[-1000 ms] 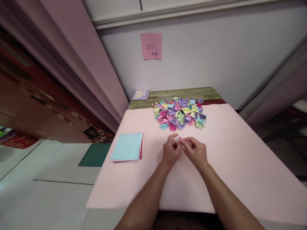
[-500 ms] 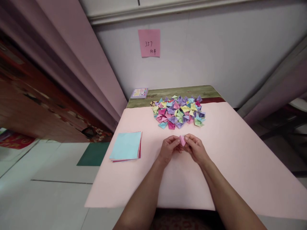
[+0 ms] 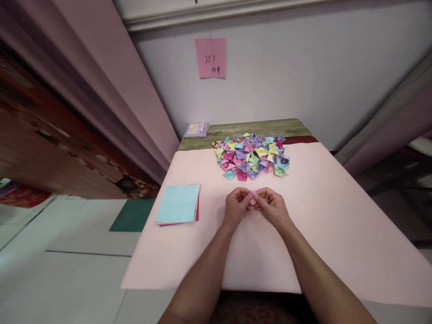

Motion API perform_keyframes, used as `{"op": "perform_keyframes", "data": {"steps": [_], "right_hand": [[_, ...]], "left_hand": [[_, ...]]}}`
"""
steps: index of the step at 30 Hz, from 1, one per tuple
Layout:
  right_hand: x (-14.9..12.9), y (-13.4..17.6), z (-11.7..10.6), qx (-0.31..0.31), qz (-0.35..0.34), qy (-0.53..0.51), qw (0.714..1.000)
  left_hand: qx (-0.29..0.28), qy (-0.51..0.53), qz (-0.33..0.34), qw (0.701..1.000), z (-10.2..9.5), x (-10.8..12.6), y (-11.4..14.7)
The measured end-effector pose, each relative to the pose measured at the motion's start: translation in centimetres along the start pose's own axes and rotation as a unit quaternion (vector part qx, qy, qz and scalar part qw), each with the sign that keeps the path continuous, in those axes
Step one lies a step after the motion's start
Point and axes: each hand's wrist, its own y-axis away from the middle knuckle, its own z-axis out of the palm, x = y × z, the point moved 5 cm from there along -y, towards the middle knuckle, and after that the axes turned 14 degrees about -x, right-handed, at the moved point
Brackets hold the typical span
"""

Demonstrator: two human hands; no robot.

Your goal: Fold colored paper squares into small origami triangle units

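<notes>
A small folded piece of pink paper is pinched between my two hands, above the near middle of the table. My left hand grips its left side with thumb and fingers. From the other side my right hand holds it, the thumb close to the left thumb. Fingers cover much of the paper, so its full shape is hidden. Just beyond my hands lies a heap of folded paper boats in purple, pink, yellow, green and blue.
A stack of square paper, light blue on top, lies to the left on the pink tabletop cover. At the back left corner sits a small printed pack. Behind the table rises a wall with a pink note; a curtain hangs left.
My thumbs have come closer together over the pink paper, covering more of it. My right hand has shifted slightly left. The heap and the stack stay put.
</notes>
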Motion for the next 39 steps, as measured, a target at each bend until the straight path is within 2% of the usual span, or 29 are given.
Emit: {"op": "perform_keyframes", "data": {"steps": [6, 13, 17, 21, 26, 28, 34, 39], "right_hand": [[-0.1, 0.1, -0.4, 0.026, -0.008, -0.041, 0.999], [0.1, -0.1, 0.1, -0.022, -0.01, -0.044, 0.999], [0.4, -0.1, -0.5, 0.002, -0.005, -0.044, 0.999], [0.0, 0.1, -0.5, 0.0, -0.006, -0.035, 0.999], [-1.2, 0.3, -0.2, 0.001, -0.034, -0.017, 0.999], [-1.2, 0.3, -0.1, -0.002, -0.038, -0.012, 0.999], [-0.4, 0.2, -0.6, 0.014, -0.056, 0.063, 0.996], [-1.1, 0.6, -0.9, 0.038, -0.099, 0.213, 0.971]], "left_hand": [[-0.071, 0.041, -0.025, 0.996, 0.7, -0.1, 0.0], [-0.027, 0.063, -0.033, 0.997, 0.3, -0.1, 0.1], [-0.008, 0.066, -0.032, 0.997, 0.4, -0.2, 0.1], [-0.007, 0.045, -0.026, 0.999, 0.4, -0.1, 0.2], [-0.052, -0.013, 0.026, 0.998, 0.7, 0.5, 0.4], [-0.046, -0.032, 0.023, 0.998, 0.5, 0.5, 0.4], [-0.008, -0.06, 0.027, 0.998, 0.3, 0.2, 0.4], [0.007, -0.13, 0.032, 0.991, 0.0, 0.2, 0.7]]}}
